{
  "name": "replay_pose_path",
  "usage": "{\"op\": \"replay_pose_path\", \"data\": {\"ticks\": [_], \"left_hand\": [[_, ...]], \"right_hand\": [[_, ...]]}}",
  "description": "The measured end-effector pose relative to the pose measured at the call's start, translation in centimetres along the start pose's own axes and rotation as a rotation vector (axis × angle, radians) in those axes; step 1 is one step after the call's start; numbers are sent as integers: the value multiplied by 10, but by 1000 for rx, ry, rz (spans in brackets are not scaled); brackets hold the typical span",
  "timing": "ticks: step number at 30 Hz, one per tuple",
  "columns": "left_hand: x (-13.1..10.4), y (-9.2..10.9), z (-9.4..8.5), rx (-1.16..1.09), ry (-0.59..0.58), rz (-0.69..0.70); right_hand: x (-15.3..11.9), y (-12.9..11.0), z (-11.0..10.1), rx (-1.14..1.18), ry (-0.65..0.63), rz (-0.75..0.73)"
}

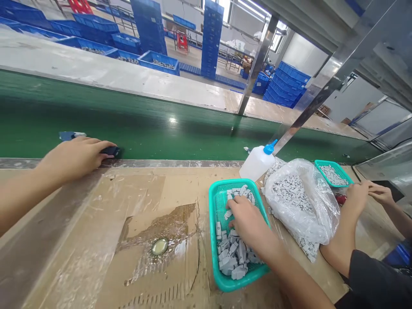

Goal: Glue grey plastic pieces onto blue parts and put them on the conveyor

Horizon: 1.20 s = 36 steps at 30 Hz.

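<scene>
At the near edge of the green conveyor belt (154, 133), on the left, my left hand (72, 156) has its fingers closed on a dark part (110, 151). Just beyond that hand a blue-and-white piece (68, 135) lies on the belt. My right hand (251, 221) reaches into a teal basket (213, 240) of grey plastic parts (232, 255). Its fingers are bent down among the parts, their tips partly hidden, and whether they hold a part is unclear.
A white bottle with a blue cap (256, 163) stands behind the basket. Right of it lies a clear bag of small grey parts (291, 193). Another person's hands (357, 195) work at the right, near a smaller green basket (348, 182). Metal posts rise beyond the belt.
</scene>
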State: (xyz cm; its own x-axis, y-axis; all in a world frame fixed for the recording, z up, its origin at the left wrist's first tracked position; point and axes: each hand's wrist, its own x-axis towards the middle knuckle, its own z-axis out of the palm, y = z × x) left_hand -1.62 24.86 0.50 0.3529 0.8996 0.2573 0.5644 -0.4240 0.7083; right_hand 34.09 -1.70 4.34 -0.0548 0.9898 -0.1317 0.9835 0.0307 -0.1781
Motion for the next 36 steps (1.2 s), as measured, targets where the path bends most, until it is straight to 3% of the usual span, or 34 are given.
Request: {"op": "replay_pose_path", "data": {"ticks": [1,3,7,9,12,15,18,22,24,30,36], "left_hand": [[-5,6,0,115,80,58],[-19,25,1,314,242,32],[-58,72,3,312,253,-200],[-84,89,7,141,167,-359],[-133,103,19,-313,-2,-543],[-180,116,32,-573,-171,-633],[-211,130,40,-867,-230,-676],[-221,139,38,-994,-186,-681],[-219,137,33,-974,-164,-676],[-216,121,17,-1025,-360,-641],[-219,109,20,-1040,-427,-559]], "right_hand": [[5,0,0,-13,-16,1],[12,2,1,-9,-18,3],[7,10,-1,64,2,-8],[-6,10,-6,165,70,-5],[-29,-5,-11,439,288,25],[-47,-38,-8,636,278,-64],[-52,-78,6,796,252,-114],[-45,-110,33,846,212,-129],[-39,-115,44,782,271,-131],[-31,-113,61,476,464,-216],[-31,-111,69,319,529,-414]]}}
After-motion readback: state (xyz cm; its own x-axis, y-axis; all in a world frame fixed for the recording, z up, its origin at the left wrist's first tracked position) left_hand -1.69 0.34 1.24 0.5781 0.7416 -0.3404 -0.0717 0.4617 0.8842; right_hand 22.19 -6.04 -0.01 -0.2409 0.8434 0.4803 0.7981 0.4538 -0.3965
